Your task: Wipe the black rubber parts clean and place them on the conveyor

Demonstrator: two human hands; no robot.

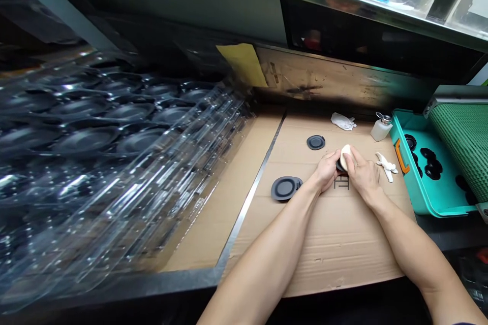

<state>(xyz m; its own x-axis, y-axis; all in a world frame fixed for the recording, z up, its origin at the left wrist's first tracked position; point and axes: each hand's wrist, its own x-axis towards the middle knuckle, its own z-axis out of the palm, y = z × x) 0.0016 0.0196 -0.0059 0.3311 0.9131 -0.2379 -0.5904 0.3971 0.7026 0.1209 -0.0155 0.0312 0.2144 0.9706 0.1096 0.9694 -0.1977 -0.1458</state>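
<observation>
Above the cardboard, my left hand (327,169) is closed round the edge of a dark part (339,165), mostly hidden by the fingers. My right hand (363,172) grips a cream oval pad (345,157) and presses it against that part; what the pad is made of I cannot tell. Two black, rounded plastic pieces lie nearby: a smaller black disc (315,142) up and to the left, and a larger black oval piece (285,189) beside my left forearm. Right of my right hand sits a knotted white cloth strip (387,166).
Clear plastic trays (152,183) with rows of black round parts are stacked at left. A teal bin (427,203) holding several black parts stands at right, by a green conveyor belt (465,137). A pump bottle (381,128) and crumpled white tissue (343,121) sit behind my hands.
</observation>
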